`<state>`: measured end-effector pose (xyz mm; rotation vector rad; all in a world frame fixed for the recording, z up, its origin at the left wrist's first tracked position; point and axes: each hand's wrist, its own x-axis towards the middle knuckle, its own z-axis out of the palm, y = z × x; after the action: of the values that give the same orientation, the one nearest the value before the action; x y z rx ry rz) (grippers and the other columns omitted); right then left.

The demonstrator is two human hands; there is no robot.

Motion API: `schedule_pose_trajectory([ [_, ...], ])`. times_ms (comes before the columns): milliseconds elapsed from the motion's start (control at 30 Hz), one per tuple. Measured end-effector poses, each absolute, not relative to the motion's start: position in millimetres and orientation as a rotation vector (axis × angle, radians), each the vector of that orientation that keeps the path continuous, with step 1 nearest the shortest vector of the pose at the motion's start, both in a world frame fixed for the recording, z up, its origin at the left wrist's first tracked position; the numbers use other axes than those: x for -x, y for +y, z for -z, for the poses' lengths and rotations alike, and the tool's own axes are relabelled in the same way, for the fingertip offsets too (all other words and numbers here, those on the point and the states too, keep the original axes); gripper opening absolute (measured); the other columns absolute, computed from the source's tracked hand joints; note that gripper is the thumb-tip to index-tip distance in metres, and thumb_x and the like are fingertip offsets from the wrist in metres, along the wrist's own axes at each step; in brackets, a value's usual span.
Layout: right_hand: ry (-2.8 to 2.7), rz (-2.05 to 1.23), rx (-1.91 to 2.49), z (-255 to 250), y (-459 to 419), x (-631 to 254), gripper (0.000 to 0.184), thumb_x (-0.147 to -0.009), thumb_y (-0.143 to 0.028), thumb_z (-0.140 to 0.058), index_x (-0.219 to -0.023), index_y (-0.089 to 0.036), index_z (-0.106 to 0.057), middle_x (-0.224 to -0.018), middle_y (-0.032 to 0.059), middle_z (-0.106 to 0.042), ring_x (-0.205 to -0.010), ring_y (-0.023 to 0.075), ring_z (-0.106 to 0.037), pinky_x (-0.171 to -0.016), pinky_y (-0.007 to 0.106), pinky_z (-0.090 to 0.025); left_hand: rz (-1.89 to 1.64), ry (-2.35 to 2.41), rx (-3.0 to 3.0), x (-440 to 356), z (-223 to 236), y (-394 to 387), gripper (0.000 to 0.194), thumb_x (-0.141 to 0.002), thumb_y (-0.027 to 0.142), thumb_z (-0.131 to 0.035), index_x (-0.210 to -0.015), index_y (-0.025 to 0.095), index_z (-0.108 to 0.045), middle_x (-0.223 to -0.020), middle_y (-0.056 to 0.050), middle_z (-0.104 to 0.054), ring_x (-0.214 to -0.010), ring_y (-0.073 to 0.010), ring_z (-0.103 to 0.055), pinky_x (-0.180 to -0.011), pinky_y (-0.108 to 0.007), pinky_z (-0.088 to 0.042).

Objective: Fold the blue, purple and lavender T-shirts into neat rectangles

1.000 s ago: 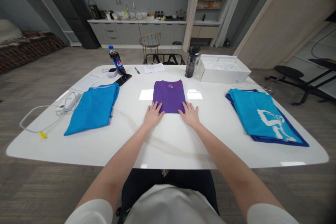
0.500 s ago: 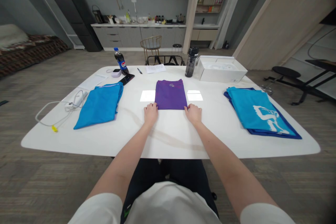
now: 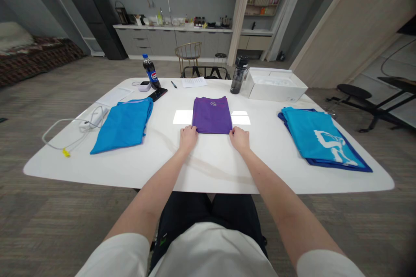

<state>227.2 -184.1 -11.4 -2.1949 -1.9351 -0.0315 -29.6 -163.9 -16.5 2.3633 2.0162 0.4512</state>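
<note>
A folded purple T-shirt (image 3: pixel 212 115) lies flat in the middle of the white table (image 3: pixel 208 160), a small pale print near its far edge. At its near left corner my left hand (image 3: pixel 188 137) is closed, fingertips pinching the fabric. My right hand (image 3: pixel 239 138) grips the near right corner in the same way. To the left rests a loosely folded blue garment (image 3: pixel 125 123). On the right, a light-blue garment with a white print (image 3: pixel 308 130) lies on top of a dark-blue one (image 3: pixel 344 165).
Along the far side stand a cola bottle (image 3: pixel 151 71), a phone (image 3: pixel 158 94), a pen (image 3: pixel 173 84), a printed sheet (image 3: pixel 194 82), a dark water bottle (image 3: pixel 238 75) and an open white box (image 3: pixel 274 91). A white cable (image 3: pixel 53 125) hangs around a power strip (image 3: pixel 92 119) at left.
Both hands were spread flat on the purple T-shirt's near edge; their fingers have since curled in and closed on its two near corners. The camera view shifted slightly.
</note>
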Motion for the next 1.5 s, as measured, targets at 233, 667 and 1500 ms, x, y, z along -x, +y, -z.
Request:
schedule_pose_trajectory([
  [233,-2.065,0.059,2.069,12.6,-228.0,-233.2,0.022,-0.102,-0.026,-0.044,-0.092,-0.019,-0.062,-0.097,0.0092,-0.073,-0.094,0.0240,-0.065,-0.085,0.036,-0.031,-0.375,1.833,-2.478,49.4,10.7,-202.8,0.028,-0.097,0.017,-0.045,-0.110,0.020,-0.070,-0.109,-0.010,-0.072,-0.106,-0.0252,-0.065,-0.095,-0.041,-0.038],
  [667,-1.839,-0.182,2.021,8.9,-248.2,-247.7,0.041,-0.098,-0.059,-0.050,-0.089,-0.022,-0.066,-0.086,0.0048,-0.070,-0.087,0.0234,-0.064,-0.080,0.035,-0.035,-0.514,1.822,-2.307,60.5,-1.9,-226.9,0.023,-0.095,0.028,-0.052,-0.115,0.024,-0.062,-0.108,-0.007,-0.071,-0.103,-0.0239,-0.067,-0.090,-0.037,-0.047],
  [1500,-1.919,-0.145,2.095,19.9,-62.1,-247.7,0.036,-0.104,-0.048,-0.044,-0.111,-0.024,-0.070,-0.117,0.0117,-0.065,-0.115,0.0293,-0.053,-0.093,0.043,-0.039,-0.064,1.806,-1.926,50.0,15.5,37.4,0.031,-0.078,0.047,-0.078,-0.088,0.018,-0.076,-0.094,-0.008,-0.077,-0.088,-0.0251,-0.072,-0.073,-0.030,-0.051],
])
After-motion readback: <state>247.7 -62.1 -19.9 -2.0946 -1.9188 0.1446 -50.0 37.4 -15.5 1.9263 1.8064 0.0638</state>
